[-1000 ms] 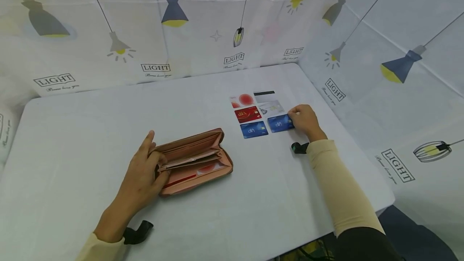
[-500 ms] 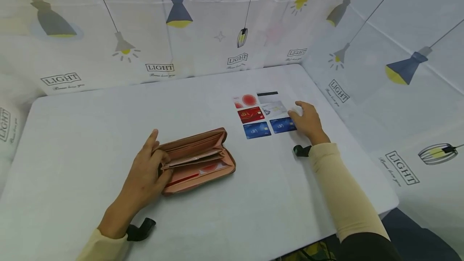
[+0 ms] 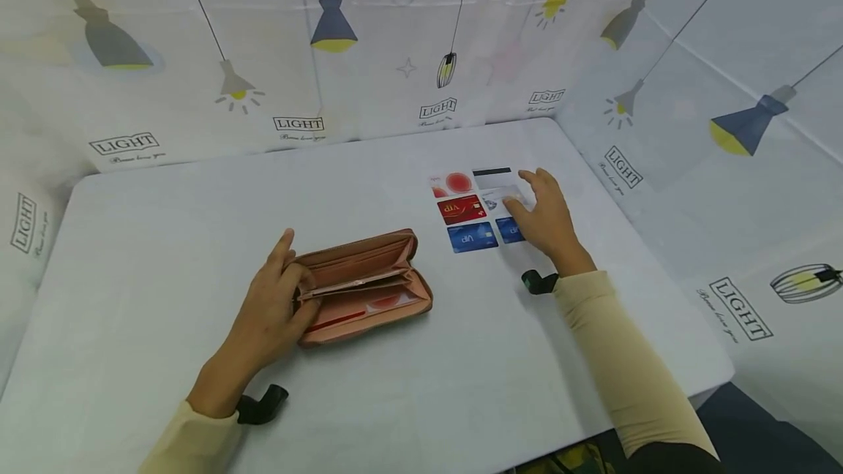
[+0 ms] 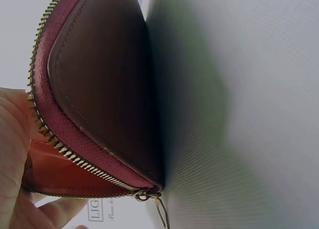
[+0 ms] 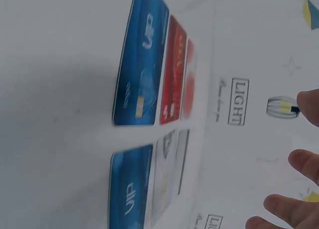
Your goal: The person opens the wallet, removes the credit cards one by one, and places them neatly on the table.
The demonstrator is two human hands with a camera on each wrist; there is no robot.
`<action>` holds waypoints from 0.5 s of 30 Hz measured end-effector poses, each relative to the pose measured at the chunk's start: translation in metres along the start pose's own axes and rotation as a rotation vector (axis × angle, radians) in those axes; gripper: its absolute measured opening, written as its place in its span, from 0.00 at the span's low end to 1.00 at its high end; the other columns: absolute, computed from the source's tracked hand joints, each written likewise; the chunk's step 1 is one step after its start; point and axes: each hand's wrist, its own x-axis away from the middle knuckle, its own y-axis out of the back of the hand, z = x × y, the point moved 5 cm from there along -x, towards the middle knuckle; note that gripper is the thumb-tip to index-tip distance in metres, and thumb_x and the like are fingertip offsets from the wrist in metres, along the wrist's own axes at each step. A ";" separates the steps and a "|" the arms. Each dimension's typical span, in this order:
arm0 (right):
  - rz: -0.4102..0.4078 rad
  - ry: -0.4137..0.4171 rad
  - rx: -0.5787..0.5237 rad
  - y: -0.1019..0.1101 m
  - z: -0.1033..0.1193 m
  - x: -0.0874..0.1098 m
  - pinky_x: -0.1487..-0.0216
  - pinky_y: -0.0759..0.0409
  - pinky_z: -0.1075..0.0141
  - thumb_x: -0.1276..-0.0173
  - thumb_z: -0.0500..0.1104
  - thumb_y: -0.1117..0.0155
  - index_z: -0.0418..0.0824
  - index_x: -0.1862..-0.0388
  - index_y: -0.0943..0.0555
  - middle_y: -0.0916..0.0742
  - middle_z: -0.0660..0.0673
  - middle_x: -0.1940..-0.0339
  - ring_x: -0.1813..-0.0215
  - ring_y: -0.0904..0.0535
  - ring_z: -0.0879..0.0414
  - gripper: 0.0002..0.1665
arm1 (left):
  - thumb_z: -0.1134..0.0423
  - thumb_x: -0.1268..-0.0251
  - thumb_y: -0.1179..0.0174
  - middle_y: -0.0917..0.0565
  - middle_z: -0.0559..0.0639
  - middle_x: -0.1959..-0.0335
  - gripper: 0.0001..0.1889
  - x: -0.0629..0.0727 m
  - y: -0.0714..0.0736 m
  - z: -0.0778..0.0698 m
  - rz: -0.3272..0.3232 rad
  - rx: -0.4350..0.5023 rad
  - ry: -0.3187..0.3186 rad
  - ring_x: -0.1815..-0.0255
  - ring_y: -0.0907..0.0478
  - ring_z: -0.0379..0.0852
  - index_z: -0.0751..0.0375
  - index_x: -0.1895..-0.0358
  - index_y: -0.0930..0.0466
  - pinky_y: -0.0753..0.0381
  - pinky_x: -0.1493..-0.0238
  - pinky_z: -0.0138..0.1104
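In the head view my left hand [image 3: 268, 309] grips the left end of a brown zip-around wallet [image 3: 356, 253], which lies spread on the table. A red-and-white card [image 3: 390, 302] and a red card edge [image 3: 337, 321] show in its front pocket. The zip teeth [image 4: 39, 107] fill the left wrist view. My right hand [image 3: 548, 222] hovers over the right column of cards, fingers spread, holding nothing. Beneath it are a blue VIP card [image 3: 508, 230], partly hidden, a whitish card [image 3: 492, 200] and a black-striped card [image 3: 490, 179].
The left column has a red-dotted white card [image 3: 451, 183], a red VIP card [image 3: 461, 209] and another blue VIP card [image 3: 473, 237]. A white table [image 3: 165, 254] carries everything. A lamp-printed curtain [image 3: 369, 86] stands behind and to the right. Dark wrist-worn pieces [image 3: 263, 405] jut from both wrists.
My right hand has let go of the right blue card, lifted and moved up over the whitish card, its fingers spreading. The left hand keeps its grip on the wallet. The head view has shifted slightly.
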 end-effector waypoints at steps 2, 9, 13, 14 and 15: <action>-0.003 0.033 -0.002 -0.003 0.014 0.004 0.24 0.44 0.32 0.23 0.53 0.40 0.44 0.17 0.36 0.44 0.37 0.13 0.15 0.49 0.35 0.40 | 0.74 0.43 0.29 0.46 0.70 0.17 0.14 0.000 0.001 0.002 0.011 0.007 0.018 0.31 0.27 0.73 0.60 0.64 0.26 0.27 0.47 0.60; 0.057 0.235 -0.043 -0.018 0.070 0.030 0.25 0.39 0.32 0.25 0.50 0.35 0.41 0.27 0.25 0.38 0.38 0.15 0.16 0.45 0.38 0.31 | 0.72 0.38 0.30 0.51 0.65 0.15 0.12 -0.003 0.002 0.005 0.072 0.065 0.105 0.28 0.31 0.72 0.63 0.56 0.22 0.26 0.46 0.59; 0.139 0.444 -0.071 -0.031 0.107 0.053 0.24 0.39 0.35 0.26 0.48 0.32 0.41 0.45 0.15 0.34 0.39 0.17 0.16 0.43 0.39 0.16 | 0.70 0.35 0.31 0.53 0.64 0.15 0.17 -0.004 0.000 0.006 0.098 0.077 0.144 0.41 0.23 0.65 0.67 0.46 0.23 0.25 0.50 0.55; 0.169 0.504 -0.073 -0.035 0.117 0.060 0.23 0.41 0.35 0.26 0.48 0.32 0.42 0.49 0.13 0.32 0.39 0.18 0.16 0.43 0.39 0.13 | 0.69 0.34 0.31 0.53 0.64 0.14 0.18 -0.004 -0.001 0.007 0.104 0.075 0.151 0.46 0.22 0.61 0.67 0.44 0.23 0.25 0.52 0.53; 0.199 0.560 -0.073 -0.040 0.126 0.066 0.22 0.41 0.36 0.26 0.48 0.31 0.42 0.53 0.12 0.31 0.38 0.19 0.16 0.44 0.39 0.11 | 0.69 0.34 0.31 0.54 0.64 0.14 0.20 -0.004 -0.001 0.007 0.110 0.073 0.156 0.51 0.22 0.59 0.68 0.42 0.24 0.26 0.54 0.51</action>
